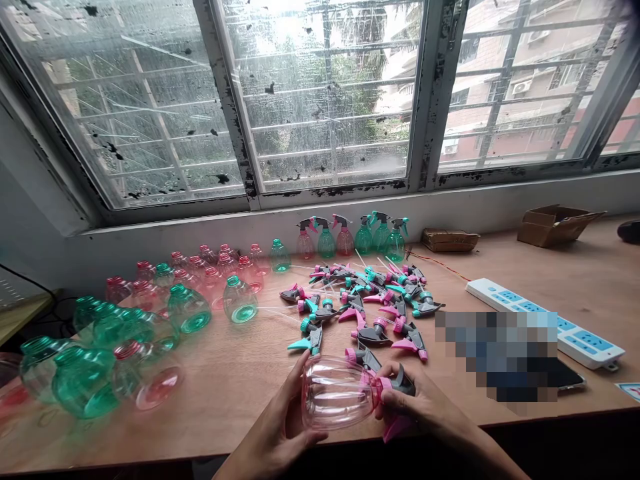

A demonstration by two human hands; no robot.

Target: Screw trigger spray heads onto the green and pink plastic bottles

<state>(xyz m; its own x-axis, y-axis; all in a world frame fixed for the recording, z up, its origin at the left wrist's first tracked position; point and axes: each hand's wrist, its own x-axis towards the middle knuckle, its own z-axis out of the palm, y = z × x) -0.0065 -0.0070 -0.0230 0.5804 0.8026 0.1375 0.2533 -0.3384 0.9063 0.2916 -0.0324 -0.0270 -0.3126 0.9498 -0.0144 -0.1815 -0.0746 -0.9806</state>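
My left hand (283, 420) is wrapped round a clear pink plastic bottle (335, 393) lying on its side at the table's front edge. My right hand (420, 403) is closed on a grey and pink trigger spray head (395, 390) sitting at the bottle's neck. Just beyond my hands lies a heap of loose spray heads (365, 303), pink and teal with grey bodies and thin white tubes.
Several empty pink and green bottles (185, 310) lie on the wooden table (240, 373) at the left. Several bottles with heads fitted (350, 237) stand along the window wall. At the right are a white power strip (545, 320), a phone and two cardboard boxes (555, 223).
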